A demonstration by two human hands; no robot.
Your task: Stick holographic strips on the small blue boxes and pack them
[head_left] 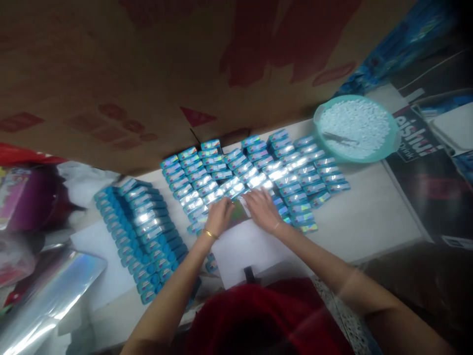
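Observation:
My left hand (220, 215) is closed, its curled fingertips at the left edge of a small flat greenish piece (237, 213). From the other side my right hand (263, 209) bends its fingers over a narrow white strip (245, 207) at that piece's right edge. Blur hides exactly how the fingertips grip. Just below both hands lies a white sheet (254, 246). Beyond them, rows of small shiny blue packets (232, 186) cover the table, some close to my fingers.
A turquoise bowl (395, 140) of small white pieces stands at the back right, tweezers-like tool (340, 138) on top. Blue packets (148, 231) stand stacked in rows at left. A large cardboard box (155, 64) walls off the back. Silvery film (55, 301) lies at lower left.

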